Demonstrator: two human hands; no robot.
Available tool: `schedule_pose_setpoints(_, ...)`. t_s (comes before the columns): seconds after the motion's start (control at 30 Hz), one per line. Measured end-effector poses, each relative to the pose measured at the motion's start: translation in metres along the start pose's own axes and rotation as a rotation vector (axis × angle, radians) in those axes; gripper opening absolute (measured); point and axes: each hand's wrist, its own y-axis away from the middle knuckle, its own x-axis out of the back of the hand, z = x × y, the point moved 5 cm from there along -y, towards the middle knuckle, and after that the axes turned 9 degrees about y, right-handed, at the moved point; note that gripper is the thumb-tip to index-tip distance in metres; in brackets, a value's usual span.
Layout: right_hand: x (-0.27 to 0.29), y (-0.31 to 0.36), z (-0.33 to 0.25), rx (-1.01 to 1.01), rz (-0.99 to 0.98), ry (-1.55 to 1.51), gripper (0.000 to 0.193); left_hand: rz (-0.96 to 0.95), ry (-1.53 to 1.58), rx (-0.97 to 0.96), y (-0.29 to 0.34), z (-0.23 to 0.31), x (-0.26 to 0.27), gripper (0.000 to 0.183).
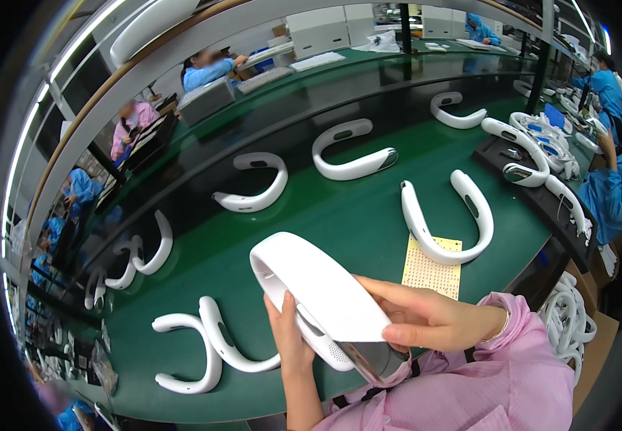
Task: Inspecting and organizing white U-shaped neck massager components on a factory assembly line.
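Note:
Above the near part of the green table I hold a white U-shaped neckband device point(314, 280), its smooth curved band facing up and a dotted grille showing near one end. My left hand point(291, 337) is closed round its near left side, the thumb up along the inner face. With fingers and thumb, my right hand point(429, 316) grips its right end. Two similar white neckbands point(214, 352) lie on the table left of my left hand. Beyond my right hand, another neckband point(485, 215) rests partly on a yellow sheet of small labels point(426, 276).
Several neckbands point(354, 165) lie spaced along the dark strip beyond the green table point(138, 366). A black tray point(573, 223) with neckbands stands at the right edge. Below it, a cardboard box point(598, 337) sits near more white bands. Co-workers point(616, 187) in blue work at the right and far side.

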Motion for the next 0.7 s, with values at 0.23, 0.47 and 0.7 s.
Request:
schedule_pose_setpoints(0.23,-0.007,-0.001,-0.028,0.146,0.141,0.639,0.055,-0.128,0.141,0.150,0.005,-0.008,-0.001,0.036)
schedule_pose_setpoints(0.47,0.044,-0.023,-0.033,0.783,0.299,1.128,0.041,-0.363,0.077,0.280,0.045,0.006,-0.032,0.062)
schedule_pose_setpoints(0.7,0.078,-0.019,-0.009,0.308,0.653,0.438,0.042,-0.450,-0.298,-0.152,0.038,0.052,-0.030,0.071)
